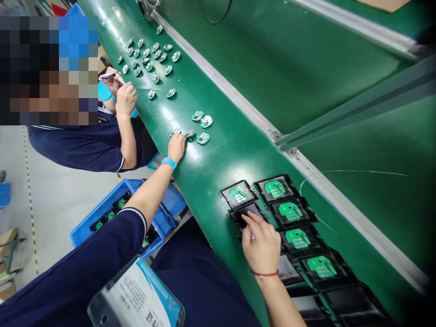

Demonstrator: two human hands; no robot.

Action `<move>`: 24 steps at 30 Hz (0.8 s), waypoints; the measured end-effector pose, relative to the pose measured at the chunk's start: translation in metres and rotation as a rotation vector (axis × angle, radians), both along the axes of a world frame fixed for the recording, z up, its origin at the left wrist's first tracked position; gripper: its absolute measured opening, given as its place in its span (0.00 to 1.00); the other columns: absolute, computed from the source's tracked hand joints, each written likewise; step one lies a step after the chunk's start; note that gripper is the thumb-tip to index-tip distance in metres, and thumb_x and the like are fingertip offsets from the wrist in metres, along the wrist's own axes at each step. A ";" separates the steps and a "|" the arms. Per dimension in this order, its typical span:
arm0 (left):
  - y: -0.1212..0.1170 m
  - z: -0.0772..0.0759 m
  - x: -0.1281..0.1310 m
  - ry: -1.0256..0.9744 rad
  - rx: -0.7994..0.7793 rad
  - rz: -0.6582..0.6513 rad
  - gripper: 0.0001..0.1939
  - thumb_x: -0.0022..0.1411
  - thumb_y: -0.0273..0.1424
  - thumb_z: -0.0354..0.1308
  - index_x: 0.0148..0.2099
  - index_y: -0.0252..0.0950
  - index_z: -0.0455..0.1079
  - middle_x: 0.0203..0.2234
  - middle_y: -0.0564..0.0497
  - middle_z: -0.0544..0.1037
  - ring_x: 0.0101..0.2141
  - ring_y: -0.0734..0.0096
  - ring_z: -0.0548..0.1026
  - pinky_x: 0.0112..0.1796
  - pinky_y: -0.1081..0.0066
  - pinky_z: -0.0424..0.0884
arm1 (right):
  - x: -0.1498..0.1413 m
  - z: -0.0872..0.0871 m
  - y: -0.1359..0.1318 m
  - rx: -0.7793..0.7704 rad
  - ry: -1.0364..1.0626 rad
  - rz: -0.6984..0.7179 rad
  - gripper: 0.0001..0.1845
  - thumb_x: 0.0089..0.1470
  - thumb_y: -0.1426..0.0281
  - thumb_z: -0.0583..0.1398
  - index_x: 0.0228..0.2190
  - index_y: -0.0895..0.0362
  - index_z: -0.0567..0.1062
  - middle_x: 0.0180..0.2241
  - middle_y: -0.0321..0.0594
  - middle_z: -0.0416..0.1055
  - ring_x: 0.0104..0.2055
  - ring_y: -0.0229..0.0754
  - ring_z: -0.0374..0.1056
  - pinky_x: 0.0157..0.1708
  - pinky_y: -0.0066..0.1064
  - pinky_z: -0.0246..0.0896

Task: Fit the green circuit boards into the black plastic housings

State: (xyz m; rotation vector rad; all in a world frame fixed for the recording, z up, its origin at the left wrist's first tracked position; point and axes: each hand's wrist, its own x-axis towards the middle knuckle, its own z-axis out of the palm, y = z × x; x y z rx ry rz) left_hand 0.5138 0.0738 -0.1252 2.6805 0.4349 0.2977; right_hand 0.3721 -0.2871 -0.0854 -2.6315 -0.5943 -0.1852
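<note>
My left hand (176, 147), wearing a blue wristband, reaches across the green bench with its fingers closed at a small green circuit board (175, 131). Another circuit board (190, 133) lies right by its fingertips, and a further board (203, 138) sits just beyond. My right hand (261, 243), with a red cord at the wrist, is open over a black plastic housing (242, 215), fingertips at its surface. Just above that piece, a black housing (239, 193) carries a green board. To the right runs a row of housings with boards, including this green board (290, 211).
Several small boards (149, 66) are scattered farther up the bench. A co-worker's hands (126, 97) hold a small white and red item at left. A blue bin (81, 229) with housings stands below the bench edge. A metal rail (225, 79) runs along the bench.
</note>
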 end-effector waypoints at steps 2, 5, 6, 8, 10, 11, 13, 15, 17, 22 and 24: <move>-0.015 0.012 -0.010 -0.069 -0.093 0.009 0.08 0.65 0.26 0.49 0.39 0.34 0.69 0.35 0.46 0.72 0.40 0.66 0.70 0.45 0.67 0.65 | 0.002 0.004 0.000 0.028 0.009 -0.010 0.13 0.53 0.77 0.56 0.39 0.54 0.75 0.43 0.37 0.75 0.38 0.40 0.66 0.38 0.32 0.55; -0.060 0.031 -0.041 0.030 -0.373 -0.024 0.06 0.63 0.28 0.51 0.34 0.34 0.68 0.28 0.51 0.71 0.32 0.72 0.69 0.37 0.72 0.66 | 0.006 0.013 0.005 0.076 0.012 -0.013 0.13 0.54 0.76 0.55 0.42 0.55 0.73 0.42 0.39 0.75 0.40 0.39 0.67 0.40 0.31 0.55; -0.079 0.038 -0.055 0.120 -0.500 -0.059 0.06 0.62 0.30 0.52 0.33 0.34 0.68 0.25 0.53 0.70 0.28 0.73 0.68 0.33 0.73 0.65 | 0.007 0.017 0.007 0.085 0.008 -0.017 0.14 0.55 0.75 0.56 0.43 0.56 0.72 0.41 0.40 0.75 0.40 0.39 0.67 0.40 0.31 0.55; -0.115 0.050 -0.085 0.309 -0.729 -0.162 0.08 0.61 0.32 0.53 0.33 0.34 0.68 0.22 0.56 0.68 0.24 0.76 0.66 0.28 0.76 0.63 | 0.007 0.024 0.011 0.089 -0.004 -0.043 0.15 0.56 0.72 0.56 0.46 0.58 0.71 0.38 0.42 0.75 0.39 0.40 0.67 0.39 0.31 0.56; -0.146 0.062 -0.112 0.450 -0.845 -0.275 0.09 0.61 0.33 0.53 0.32 0.34 0.68 0.21 0.57 0.68 0.23 0.78 0.65 0.26 0.77 0.61 | 0.004 0.030 0.012 0.066 -0.006 -0.077 0.15 0.56 0.69 0.56 0.46 0.59 0.70 0.36 0.43 0.74 0.37 0.40 0.67 0.39 0.30 0.57; -0.159 0.068 -0.122 0.498 -0.857 -0.324 0.09 0.60 0.33 0.53 0.32 0.34 0.68 0.21 0.57 0.68 0.23 0.78 0.65 0.26 0.77 0.61 | 0.001 0.031 0.010 0.046 0.005 -0.084 0.14 0.57 0.68 0.56 0.45 0.59 0.71 0.35 0.43 0.74 0.37 0.40 0.67 0.40 0.30 0.57; -0.177 0.077 -0.135 0.557 -0.832 -0.393 0.08 0.60 0.32 0.53 0.31 0.34 0.68 0.22 0.56 0.70 0.24 0.78 0.66 0.27 0.77 0.61 | -0.008 0.033 0.004 -0.001 0.052 -0.089 0.12 0.58 0.67 0.54 0.42 0.57 0.72 0.35 0.43 0.72 0.37 0.40 0.66 0.40 0.30 0.58; -0.189 0.082 -0.140 0.588 -0.800 -0.430 0.07 0.60 0.29 0.53 0.31 0.34 0.69 0.24 0.56 0.72 0.26 0.78 0.67 0.28 0.77 0.62 | -0.016 0.031 -0.005 -0.026 0.106 -0.098 0.12 0.58 0.67 0.53 0.41 0.56 0.73 0.35 0.44 0.71 0.38 0.40 0.65 0.41 0.30 0.58; -0.196 0.081 -0.141 0.609 -0.778 -0.452 0.07 0.61 0.28 0.53 0.31 0.34 0.69 0.25 0.55 0.73 0.27 0.77 0.68 0.30 0.76 0.63 | -0.021 0.026 -0.014 -0.023 0.145 -0.110 0.12 0.58 0.67 0.52 0.40 0.57 0.73 0.35 0.44 0.71 0.38 0.41 0.65 0.41 0.31 0.58; -0.202 0.063 -0.144 0.559 -0.578 -0.398 0.09 0.62 0.31 0.54 0.45 0.33 0.68 0.32 0.52 0.74 0.31 0.73 0.71 0.34 0.73 0.68 | -0.009 0.003 -0.021 -0.105 0.177 -0.133 0.14 0.58 0.66 0.52 0.37 0.58 0.74 0.35 0.46 0.70 0.37 0.44 0.61 0.40 0.34 0.55; -0.200 0.057 -0.147 0.496 -0.425 -0.427 0.10 0.64 0.31 0.53 0.46 0.33 0.67 0.34 0.49 0.73 0.35 0.71 0.71 0.38 0.71 0.68 | 0.001 -0.007 -0.018 -0.166 0.197 -0.166 0.15 0.58 0.66 0.51 0.37 0.58 0.75 0.34 0.46 0.70 0.37 0.45 0.59 0.37 0.35 0.53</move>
